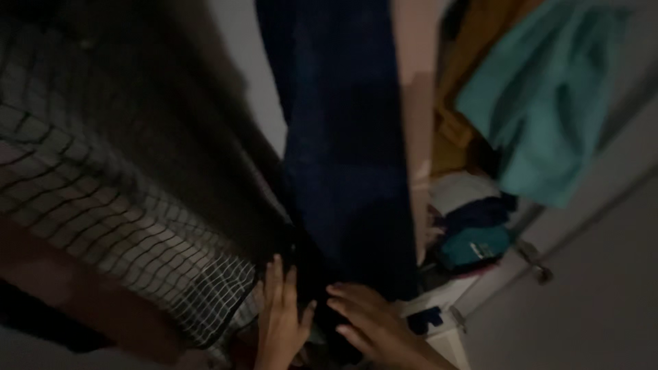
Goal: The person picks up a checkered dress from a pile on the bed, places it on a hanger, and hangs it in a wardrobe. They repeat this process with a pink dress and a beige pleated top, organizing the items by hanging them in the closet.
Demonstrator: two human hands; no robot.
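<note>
A person's two bare hands press against a dark navy garment (343, 137) hanging lengthwise in a dim wardrobe, seen from a head-worn camera. The left hand (279, 315) lies flat at the seam where the navy cloth meets a black-and-white checked garment (171, 267) beside it, its fingers (275, 277) straight and close together, gripping nothing. The right hand (370, 318) rests open on the lower end of the navy cloth, fingers (346, 291) spread loosely, holding nothing. Both garments hang in place; judging by the flat palms, the handling looks barely begun, with neither piece lifted or pulled free. A teal garment (541, 103) hangs apart at the right, above a heap of folded clothes (473, 219).
</note>
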